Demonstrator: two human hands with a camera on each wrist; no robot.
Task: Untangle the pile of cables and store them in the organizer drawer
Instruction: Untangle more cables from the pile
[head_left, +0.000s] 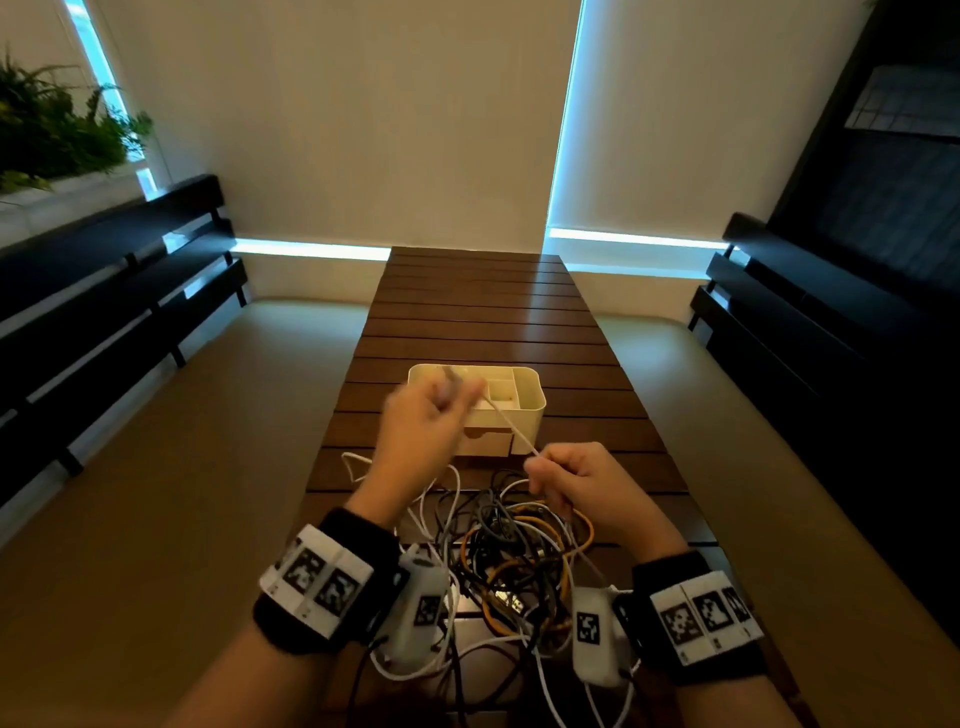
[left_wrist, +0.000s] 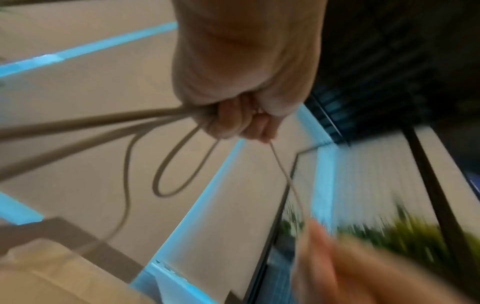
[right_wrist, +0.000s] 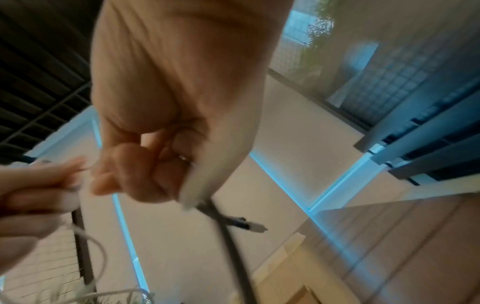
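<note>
A tangle of white, black, grey and orange cables (head_left: 511, 551) lies on the wooden table's near end. Behind it stands the cream organizer (head_left: 527, 397), its top compartments open and a small drawer (head_left: 488, 441) at its front. My left hand (head_left: 431, 413) is raised in front of the organizer, blurred, fisted round loops of a white cable (head_left: 506, 421). The cable runs taut down to my right hand (head_left: 558, 478), which pinches it just above the pile. In the left wrist view the fist (left_wrist: 233, 121) holds several loops (left_wrist: 176, 164). A dark cable with a metal plug (right_wrist: 246, 223) hangs under my right hand (right_wrist: 145, 168).
The slatted table (head_left: 483, 306) stretches away beyond the organizer. Dark benches run along the left (head_left: 104, 291) and the right (head_left: 810, 312). A green plant (head_left: 52, 130) sits at the far left. Beige floor lies on both sides of the table.
</note>
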